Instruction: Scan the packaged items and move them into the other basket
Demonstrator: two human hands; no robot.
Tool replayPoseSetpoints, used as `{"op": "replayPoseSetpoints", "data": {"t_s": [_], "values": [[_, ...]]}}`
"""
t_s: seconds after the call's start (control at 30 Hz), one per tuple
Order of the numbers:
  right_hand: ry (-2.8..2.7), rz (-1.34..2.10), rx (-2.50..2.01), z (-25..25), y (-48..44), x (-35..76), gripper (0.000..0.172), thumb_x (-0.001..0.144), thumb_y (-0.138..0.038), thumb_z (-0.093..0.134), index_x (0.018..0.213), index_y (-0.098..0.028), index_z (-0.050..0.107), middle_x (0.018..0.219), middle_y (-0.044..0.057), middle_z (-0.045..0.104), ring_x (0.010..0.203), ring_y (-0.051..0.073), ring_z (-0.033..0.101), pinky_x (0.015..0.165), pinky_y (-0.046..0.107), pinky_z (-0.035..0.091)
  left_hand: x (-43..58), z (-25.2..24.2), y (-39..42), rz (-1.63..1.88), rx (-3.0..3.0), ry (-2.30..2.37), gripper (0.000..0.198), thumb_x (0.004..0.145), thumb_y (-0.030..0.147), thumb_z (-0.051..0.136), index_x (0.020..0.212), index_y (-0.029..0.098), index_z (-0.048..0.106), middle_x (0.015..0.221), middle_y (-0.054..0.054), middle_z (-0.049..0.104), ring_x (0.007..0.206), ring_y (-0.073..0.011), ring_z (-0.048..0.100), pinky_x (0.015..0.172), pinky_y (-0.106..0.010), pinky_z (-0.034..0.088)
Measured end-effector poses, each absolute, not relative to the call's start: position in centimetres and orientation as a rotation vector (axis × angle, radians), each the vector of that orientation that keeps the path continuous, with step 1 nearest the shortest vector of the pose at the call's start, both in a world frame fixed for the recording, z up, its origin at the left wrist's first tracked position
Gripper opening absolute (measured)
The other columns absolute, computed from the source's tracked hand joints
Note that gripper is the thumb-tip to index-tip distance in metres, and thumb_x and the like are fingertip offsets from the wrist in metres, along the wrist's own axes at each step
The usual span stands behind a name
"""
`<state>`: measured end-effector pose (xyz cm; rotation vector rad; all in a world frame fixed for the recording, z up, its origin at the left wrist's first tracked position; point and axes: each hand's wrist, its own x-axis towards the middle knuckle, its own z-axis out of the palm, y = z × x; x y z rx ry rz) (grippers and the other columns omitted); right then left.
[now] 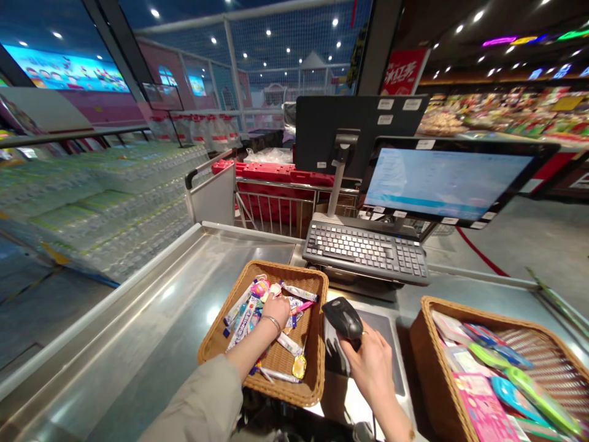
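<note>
At six o'clock, a woven basket (257, 271) looks like rough wicker, though the blur hides whether it is real cane. It holds glossy plastic sweet wrappers (299, 292). At seven o'clock lies a matt cloth sleeve (202, 399); the counter (151, 319) is polished steel, and the barcode scanner (344, 318) smooth black plastic.

The steel checkout counter (138, 307) bears a wicker basket (262, 266) and another basket (426, 356).
</note>
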<state>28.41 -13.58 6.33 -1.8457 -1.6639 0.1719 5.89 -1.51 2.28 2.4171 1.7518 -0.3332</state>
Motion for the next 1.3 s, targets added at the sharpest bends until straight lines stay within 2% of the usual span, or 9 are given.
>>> {"op": "replayPoseSetpoints", "data": {"t_s": [0.1,0.23,0.43,0.6,0.7,0.8,0.87,1.17,1.3], "values": [[-1.653,0.197,-1.852,6.3,-13.7,28.7,0.033,0.085,-0.042,0.046,0.096,-0.020,0.068,0.105,0.011,0.070,0.098,0.027,0.063,0.088,0.042,0.044,6.5,1.2,-0.8,-0.413,2.404,1.771,0.037,0.092,0.036,0.059,0.122,0.016,0.057,0.122,-0.010,0.060,0.105,-0.0221,0.061,0.089,-0.044,0.054],[-1.625,0.240,-1.863,6.2,-14.0,29.2,0.034,0.085,-0.043,0.046,0.096,-0.020,0.068,0.109,0.012,0.069,0.101,0.027,0.063,0.091,0.044,0.044,6.5,0.1,0.1,-0.501,2.393,1.787,0.037,0.093,0.037,0.057,0.124,0.017,0.056,0.125,-0.009,0.059,0.106,-0.0220,0.061,0.088,-0.044,0.054],[-1.607,0.236,-1.884,6.2,-14.2,29.6,0.032,0.085,-0.040,0.046,0.095,-0.020,0.068,0.109,0.012,0.070,0.101,0.027,0.063,0.092,0.043,0.044,6.1,-0.8,0.8,-0.571,2.385,1.732,0.077,0.061,0.038,0.086,0.128,0.019,0.054,0.124,-0.018,0.064,0.120,-0.0341,0.056,0.111,-0.058,0.023],[-1.631,0.204,-1.879,6.4,-14.3,29.7,0.030,0.084,-0.037,0.048,0.095,-0.020,0.068,0.106,0.011,0.070,0.099,0.026,0.064,0.090,0.040,0.045,6.4,-1.0,0.8,-0.545,2.387,1.728,0.075,0.057,0.035,0.088,0.124,0.021,0.056,0.121,-0.014,0.065,0.110,-0.0302,0.063,0.114,-0.057,0.018],[-1.629,0.190,-1.873,6.4,-14.4,29.7,0.030,0.084,-0.036,0.047,0.097,-0.019,0.068,0.107,0.012,0.070,0.100,0.026,0.064,0.091,0.041,0.045,6.7,-0.7,0.5,-0.482,2.416,1.733,0.069,0.066,0.030,0.084,0.126,0.017,0.054,0.123,-0.015,0.062,0.113,-0.0284,0.060,0.113,-0.055,0.024],[-1.636,0.187,-1.867,6.2,-14.4,29.8,0.028,0.084,-0.035,0.048,0.096,-0.019,0.068,0.109,0.012,0.070,0.101,0.026,0.065,0.092,0.041,0.045,7.0,0.0,0.2,-0.447,2.410,1.736,0.043,0.087,0.034,0.066,0.125,0.016,0.055,0.124,-0.011,0.060,0.110,-0.0244,0.060,0.098,-0.049,0.047],[-1.644,0.186,-1.861,6.1,-14.3,29.8,0.028,0.084,-0.035,0.048,0.096,-0.019,0.068,0.110,0.012,0.070,0.101,0.027,0.065,0.092,0.042,0.045,7.1,0.7,0.2,-0.440,2.386,1.738,0.037,0.092,0.037,0.058,0.124,0.016,0.056,0.124,-0.009,0.059,0.106,-0.0223,0.061,0.088,-0.044,0.054],[-1.654,0.206,-1.838,6.2,-14.4,29.7,0.030,0.083,-0.036,0.049,0.097,-0.017,0.067,0.109,0.012,0.071,0.100,0.029,0.066,0.091,0.044,0.047,5.9,4.8,-0.6,-0.360,2.227,1.759,0.038,0.089,0.035,0.064,0.121,0.016,0.057,0.120,-0.010,0.061,0.103,-0.0221,0.062,0.086,-0.042,0.054],[-1.635,0.208,-1.823,6.4,-14.6,29.9,0.029,0.083,-0.035,0.048,0.096,-0.019,0.068,0.108,0.011,0.071,0.099,0.028,0.066,0.090,0.043,0.047,4.8,7.7,-1.1,-0.176,2.218,1.754,0.052,0.059,0.017,0.087,0.104,0.016,0.060,0.101,-0.008,0.069,0.094,-0.0243,0.066,0.079,-0.032,0.051]]}}
